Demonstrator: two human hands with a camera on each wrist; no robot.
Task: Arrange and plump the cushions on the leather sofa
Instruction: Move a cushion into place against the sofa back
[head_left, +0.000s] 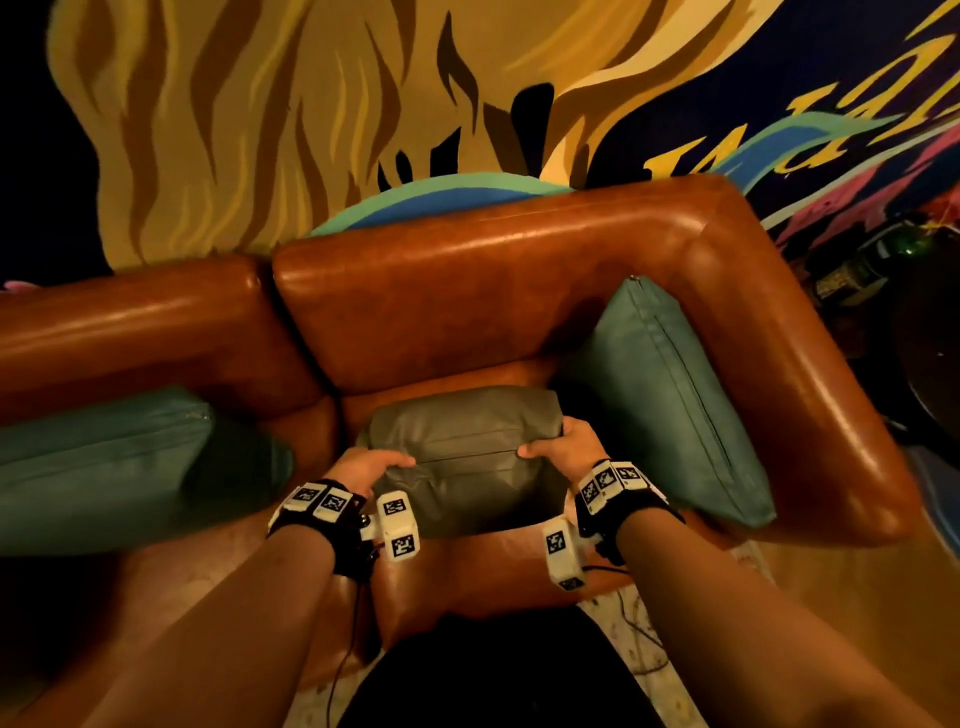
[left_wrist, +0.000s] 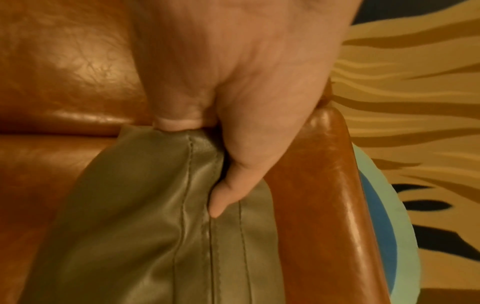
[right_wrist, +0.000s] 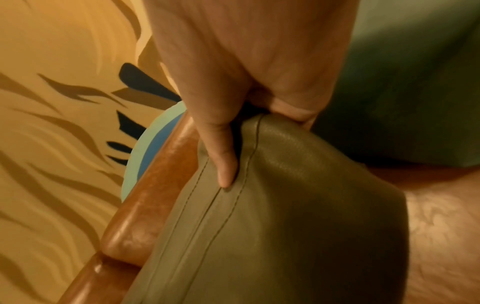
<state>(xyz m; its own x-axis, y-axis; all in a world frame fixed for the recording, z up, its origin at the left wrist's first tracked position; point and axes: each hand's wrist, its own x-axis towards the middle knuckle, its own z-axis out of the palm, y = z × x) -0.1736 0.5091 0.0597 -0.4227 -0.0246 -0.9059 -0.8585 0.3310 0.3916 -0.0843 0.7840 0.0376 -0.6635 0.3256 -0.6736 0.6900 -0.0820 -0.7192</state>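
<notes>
The grey-green leather cushion (head_left: 462, 457) lies on the seat of the brown leather sofa (head_left: 467, 291), held at its left end by the left hand (head_left: 366, 467) and at its right end by the right hand (head_left: 566, 447). A teal leather cushion (head_left: 660, 395) leans against the right armrest; another teal cushion (head_left: 104, 462) lies on the seat to the left. The painted mural wall (head_left: 311, 104) stands behind the sofa.

Warm, dim amber light over everything here. Behind the seating rises a painted wall mural (head_left: 270, 104): flowing golden-tan streaks, black strokes, a band of teal and blue (head_left: 441, 200). To the right the wall turns dark navy with yellow lettering (head_left: 810, 124) and pink stripes. Lower right, a pale patterned floor (head_left: 639, 639) with cables across it.
</notes>
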